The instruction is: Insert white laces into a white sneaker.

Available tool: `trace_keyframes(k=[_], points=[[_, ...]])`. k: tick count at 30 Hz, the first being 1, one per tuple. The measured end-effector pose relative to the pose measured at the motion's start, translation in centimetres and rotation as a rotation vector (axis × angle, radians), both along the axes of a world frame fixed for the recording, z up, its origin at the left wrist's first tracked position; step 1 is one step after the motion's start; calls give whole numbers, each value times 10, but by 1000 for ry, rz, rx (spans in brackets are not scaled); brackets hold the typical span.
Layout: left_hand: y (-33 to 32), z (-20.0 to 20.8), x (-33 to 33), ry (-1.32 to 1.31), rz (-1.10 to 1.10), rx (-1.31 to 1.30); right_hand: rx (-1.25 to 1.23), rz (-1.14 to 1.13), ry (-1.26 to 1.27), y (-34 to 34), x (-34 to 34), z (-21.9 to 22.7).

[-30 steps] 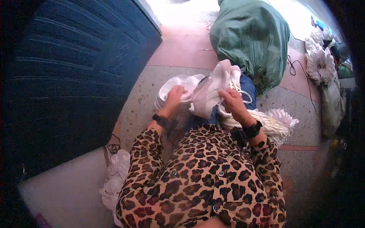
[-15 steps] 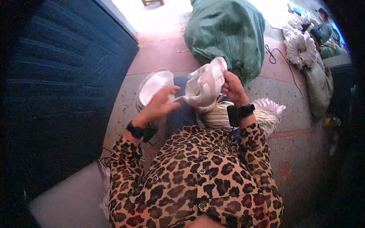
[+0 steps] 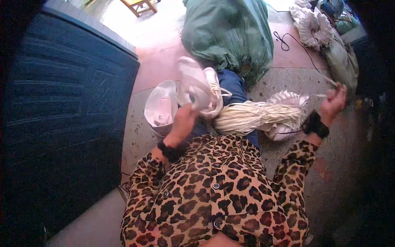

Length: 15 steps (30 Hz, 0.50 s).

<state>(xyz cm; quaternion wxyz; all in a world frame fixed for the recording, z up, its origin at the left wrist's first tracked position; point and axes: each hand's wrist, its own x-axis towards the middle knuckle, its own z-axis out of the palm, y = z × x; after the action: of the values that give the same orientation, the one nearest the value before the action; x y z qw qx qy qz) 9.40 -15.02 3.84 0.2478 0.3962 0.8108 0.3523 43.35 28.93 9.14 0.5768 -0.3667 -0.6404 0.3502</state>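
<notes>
My left hand (image 3: 185, 121) is closed on the heel end of a pale pink and white sneaker upper (image 3: 193, 82), held over my lap. A loose white lace end hangs at its right side. Out to the right, my right hand (image 3: 334, 101) pinches a thin white shoelace (image 3: 321, 96), its fingers partly blurred. Across my right thigh lies a tied bundle of cream shoelaces (image 3: 255, 117). Just left of my left hand stands a whitish, rounded stack (image 3: 160, 107) with a pink inside, seemingly nested shoe uppers.
Ahead sits a big green sack (image 3: 228, 33). Frilled white bundles (image 3: 312, 29) rest on a grey-green sack (image 3: 341, 61) at the far right, near a black cord (image 3: 298, 41). A dark blue door (image 3: 78, 103) fills the left; a wooden stool (image 3: 140, 6) stands beyond.
My right hand has left the upper and swung far right with a lace. My left hand, earlier spread, now grips the upper, which has shifted left. The view has moved slightly.
</notes>
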Motion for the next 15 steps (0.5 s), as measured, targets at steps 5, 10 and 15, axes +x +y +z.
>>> trace_keyframes(k=[5,10,15], points=[[-5,-5,-10,254,-458,-219,-370,237,-209,-42,6,-44],[2,-31,5,450,-592,-361,-1257,850,-109,-193,-128,-165],[7,-80,22,573,-540,-331,-1252,739,-151,-227,-183,-172]])
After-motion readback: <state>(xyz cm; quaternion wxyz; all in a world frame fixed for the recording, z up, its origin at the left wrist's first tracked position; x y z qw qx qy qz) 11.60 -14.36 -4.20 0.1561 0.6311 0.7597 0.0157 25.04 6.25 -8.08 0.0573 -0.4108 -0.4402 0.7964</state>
